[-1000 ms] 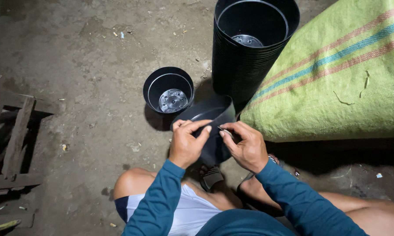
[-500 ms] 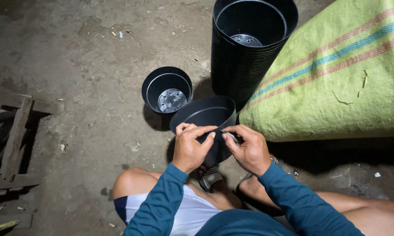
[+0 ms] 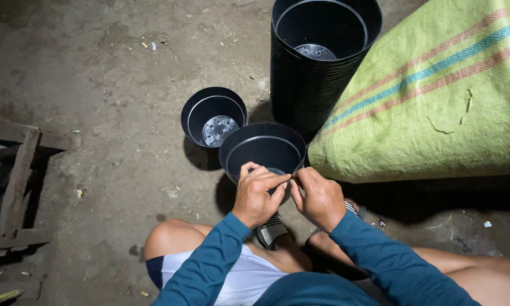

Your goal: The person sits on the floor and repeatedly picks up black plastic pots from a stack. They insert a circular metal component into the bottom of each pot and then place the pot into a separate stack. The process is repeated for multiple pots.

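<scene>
Where dirt floor (image 3: pixel 96 113) lies dim | both hands' fingers (image 3: pixel 266 180) pinch black pot (image 3: pixel 263 148) rim

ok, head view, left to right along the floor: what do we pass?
Wooden pallet → small black pot on the floor → black pot in both hands → tall stack of black pots → green striped sack.

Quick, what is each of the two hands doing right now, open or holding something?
Left hand: closed, pinching the near rim of the black pot.
Right hand: closed, pinching the same rim beside it.
</scene>
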